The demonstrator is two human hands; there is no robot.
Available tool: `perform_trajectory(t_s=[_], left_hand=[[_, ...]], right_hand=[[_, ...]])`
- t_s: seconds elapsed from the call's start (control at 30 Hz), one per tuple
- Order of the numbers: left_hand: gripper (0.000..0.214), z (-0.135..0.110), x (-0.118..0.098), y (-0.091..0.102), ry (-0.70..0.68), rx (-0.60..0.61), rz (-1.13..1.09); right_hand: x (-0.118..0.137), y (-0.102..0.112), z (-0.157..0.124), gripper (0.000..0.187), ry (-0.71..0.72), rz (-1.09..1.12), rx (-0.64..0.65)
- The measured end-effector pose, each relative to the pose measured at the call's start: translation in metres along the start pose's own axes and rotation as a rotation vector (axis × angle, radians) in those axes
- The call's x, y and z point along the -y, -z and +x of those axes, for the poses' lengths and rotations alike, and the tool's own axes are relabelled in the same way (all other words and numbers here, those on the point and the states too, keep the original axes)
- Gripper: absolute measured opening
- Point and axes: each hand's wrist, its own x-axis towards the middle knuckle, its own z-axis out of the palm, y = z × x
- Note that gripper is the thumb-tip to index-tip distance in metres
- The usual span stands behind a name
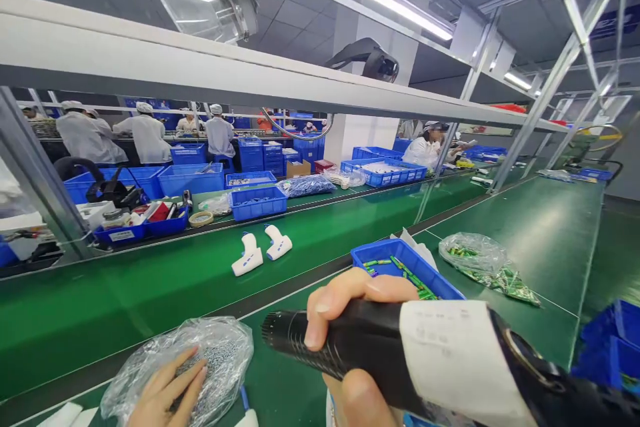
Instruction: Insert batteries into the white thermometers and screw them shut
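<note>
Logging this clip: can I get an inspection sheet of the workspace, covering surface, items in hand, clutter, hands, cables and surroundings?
Surface: green worktop beside a green belt.
Handled items: black power tool with white label; clear bag of small metal pieces.
Clutter: blue tray of green pieces; two white-and-blue devices on the belt.
Hands: right grips the tool; left is at the metal pieces.
Cables: tool cord unclear.
Surroundings: overhead shelf; people in white beyond.

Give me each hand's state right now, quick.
Left hand: at the clear plastic bag; grip cannot be told.
Right hand: closed, holding the black tool.
</note>
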Motion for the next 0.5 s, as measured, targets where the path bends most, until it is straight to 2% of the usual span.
perform_trajectory(t_s=[0.1, 0.2, 0.33, 0.5], left_hand=[[0.033, -0.001, -0.019, 0.018, 0.002, -0.034, -0.033], [0.03, 0.0, -0.038, 0.028, -0.001, -0.122, -0.036], [0.023, 0.0, -0.048, 0.023, 0.045, -0.182, 0.01], [0.024, -0.003, -0.046, 0.014, 0.071, -0.21, -0.005]], right_hand=[[0.001, -0.004, -0.001, 0.029, 0.007, 0.011, 0.07], [0.0, -0.003, 0.0, 0.027, -0.01, 0.037, 0.146], [-0.006, 0.005, 0.002, 0.03, -0.067, 0.049, 0.231], [-0.008, 0.013, 0.001, 0.034, -0.105, 0.021, 0.346]])
